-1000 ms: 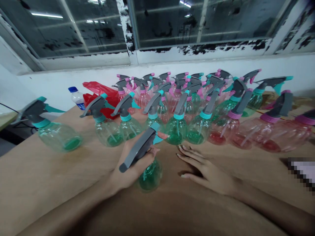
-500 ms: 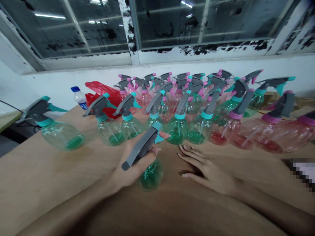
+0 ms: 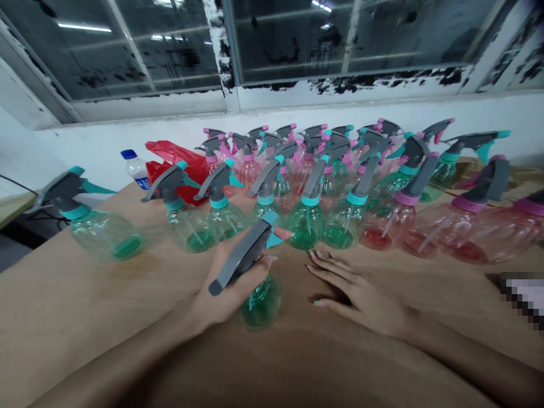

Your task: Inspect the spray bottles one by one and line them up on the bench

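A green spray bottle (image 3: pixel 260 303) with a grey trigger head and a teal nozzle stands on the wooden table (image 3: pixel 170 351). My left hand (image 3: pixel 229 277) is wrapped round its neck, just under the sprayer; the palm side and part of the neck are hidden. To the right, my right hand (image 3: pixel 352 292) rests on the tabletop with its fingers stretched out, holding nothing and apart from the bottle. Just beyond the hands is a row of spray bottles; the closest include a green one (image 3: pixel 306 226) with a teal collar and a pink one (image 3: pixel 385 226) with a pink collar.
Several more pink and green spray bottles crowd toward the wall. A single green bottle (image 3: pixel 106 232) stands at the left. Behind are a red plastic bag (image 3: pixel 178 161) and a blue-capped bottle (image 3: pixel 136 169). A blurred-out flat object (image 3: pixel 525 294) lies at the right edge.
Both hands and the held spray bottle stay in place. Only a very slight shift of the camera view shows.
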